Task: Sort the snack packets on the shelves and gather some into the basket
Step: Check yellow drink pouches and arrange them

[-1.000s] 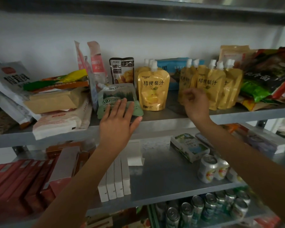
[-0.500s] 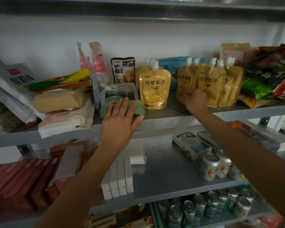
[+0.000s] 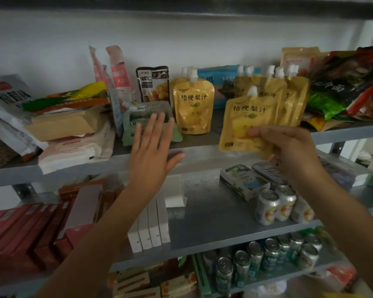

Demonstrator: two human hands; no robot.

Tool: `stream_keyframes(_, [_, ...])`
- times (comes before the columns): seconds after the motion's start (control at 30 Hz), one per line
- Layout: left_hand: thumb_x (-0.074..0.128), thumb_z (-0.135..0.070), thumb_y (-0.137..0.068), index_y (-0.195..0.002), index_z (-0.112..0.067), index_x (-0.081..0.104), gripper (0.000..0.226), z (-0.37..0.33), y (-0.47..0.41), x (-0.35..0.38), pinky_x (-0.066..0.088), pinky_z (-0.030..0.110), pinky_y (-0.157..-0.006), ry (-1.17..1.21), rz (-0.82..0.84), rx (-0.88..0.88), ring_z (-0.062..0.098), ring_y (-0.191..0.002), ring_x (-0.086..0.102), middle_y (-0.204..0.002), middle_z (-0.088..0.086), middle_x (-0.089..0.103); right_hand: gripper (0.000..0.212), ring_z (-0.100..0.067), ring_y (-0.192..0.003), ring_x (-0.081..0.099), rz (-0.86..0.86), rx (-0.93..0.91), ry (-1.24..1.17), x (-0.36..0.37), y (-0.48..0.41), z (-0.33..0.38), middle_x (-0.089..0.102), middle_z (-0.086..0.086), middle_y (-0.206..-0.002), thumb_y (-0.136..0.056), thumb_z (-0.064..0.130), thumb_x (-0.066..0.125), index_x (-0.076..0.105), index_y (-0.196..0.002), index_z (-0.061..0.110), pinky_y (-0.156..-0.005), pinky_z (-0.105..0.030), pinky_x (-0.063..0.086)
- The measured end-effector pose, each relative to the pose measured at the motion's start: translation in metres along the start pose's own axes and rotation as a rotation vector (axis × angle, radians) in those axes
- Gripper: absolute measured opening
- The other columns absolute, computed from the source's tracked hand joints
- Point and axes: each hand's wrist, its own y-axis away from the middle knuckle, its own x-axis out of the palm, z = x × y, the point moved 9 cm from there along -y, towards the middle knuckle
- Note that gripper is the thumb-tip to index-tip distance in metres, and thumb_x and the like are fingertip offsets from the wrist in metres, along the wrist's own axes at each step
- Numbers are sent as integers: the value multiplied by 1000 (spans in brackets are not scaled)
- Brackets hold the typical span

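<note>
My right hand (image 3: 289, 151) grips a yellow spout pouch (image 3: 246, 121) by its lower right corner, held just in front of the upper shelf (image 3: 202, 147). Behind it stands a row of the same yellow pouches (image 3: 289, 97). Another yellow pouch (image 3: 193, 106) stands alone at the shelf's middle. My left hand (image 3: 153, 145) lies flat with straight fingers on a green pouch (image 3: 142, 117) that lies at the shelf's front. No basket is in view.
Paper bags and boxes (image 3: 63, 125) pile up at the upper shelf's left, dark and green packets (image 3: 342, 89) at its right. The middle shelf holds white boxes (image 3: 149, 229), red boxes (image 3: 19, 231) and cans (image 3: 278, 205). More cans (image 3: 267, 261) fill the bottom shelf.
My right hand has pulled one yellow pouch out of the right-hand row and toward me, off the shelf. My left hand has stayed on the green pouch.
</note>
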Motion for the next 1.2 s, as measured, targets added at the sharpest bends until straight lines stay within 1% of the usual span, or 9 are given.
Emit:
stream_keyframes(0.17, [70, -38, -82, -145, -10, 28, 81, -70, 4, -47, 15, 49, -119, 433, -146, 212, 26, -145, 17, -153, 14, 25, 17, -19, -81, 71, 287, 113, -114, 18, 55, -2, 74, -10, -82, -70, 19, 62, 78, -68, 12, -73, -21, 56])
stream_keyframes(0.3, [74, -28, -81, -132, -12, 49, 59, -100, 4, -50, 32, 52, -111, 785, -38, 330, 24, -130, 49, -136, 13, 55, 24, -22, -82, 72, 438, 183, -208, 29, 78, -10, 74, -16, -89, -59, 23, 67, 78, -74, 8, -65, -20, 55])
stream_keyframes(0.47, [69, -20, -78, -89, -35, 70, 18, -83, 22, -22, 55, 36, -77, 1384, 242, -316, 12, -82, 67, -84, -19, 69, 47, -33, -98, 68, 436, 68, -430, 21, 78, 0, 69, -21, -106, -85, 42, 58, 62, -121, 12, -79, -36, 57])
stream_keyframes(0.53, [70, -3, -83, -78, -35, 73, 33, -82, 29, -14, 57, 33, -77, 1528, 309, -553, 15, -83, 69, -79, -14, 72, 56, -30, -108, 64, 374, -86, -427, 13, 75, 10, 68, -14, -113, -82, 45, 64, 54, -128, 14, -89, -39, 54])
stream_keyframes(0.7, [63, -1, -81, -110, -10, 66, 30, -123, 62, -3, 56, 41, -87, 1877, 846, -915, 27, -99, 68, -109, 11, 71, 54, -26, -137, 33, 191, -951, 418, 23, 87, 56, 40, -9, -140, -83, -3, 58, 38, -130, 14, -109, -51, 34])
stream_keyframes(0.83, [55, -2, -83, -109, -3, 61, 27, -146, 74, -18, 60, 34, -64, 2146, 1124, -934, 24, -77, 71, -93, 11, 71, 58, -24, -145, 16, 432, -1396, 1102, 68, 98, 22, 26, -4, -152, -93, 13, 57, 29, -142, 23, -116, -52, 14])
stream_keyframes(0.9, [54, -3, -82, -96, -5, 68, 19, -148, 77, -23, 60, 35, -68, 2191, 1180, -940, 23, -75, 71, -88, 11, 72, 72, -26, -145, 17, 496, -1435, 1235, 72, 94, 5, 22, 0, -155, -89, 10, 64, 25, -146, 26, -116, -54, 13])
stream_keyframes(1.0, [53, -5, -83, -80, -10, 77, 25, -148, 83, -28, 59, 34, -76, 2186, 1233, -922, 20, -75, 72, -86, 8, 73, 44, -24, -140, 31, 532, -1418, 1064, 77, 95, 11, 38, 0, -149, -98, 9, 49, 38, -140, 20, -116, -53, 19])
stream_keyframes(1.2, [60, -32, -87, -96, -7, 75, 30, -135, 88, -35, 58, 38, -81, 2135, 1177, -909, 23, -81, 71, -94, 13, 73, 39, -23, -132, 46, 647, -1110, 769, 84, 89, 5, 56, -7, -133, -95, 27, 53, 56, -129, 8, -113, -50, 29])
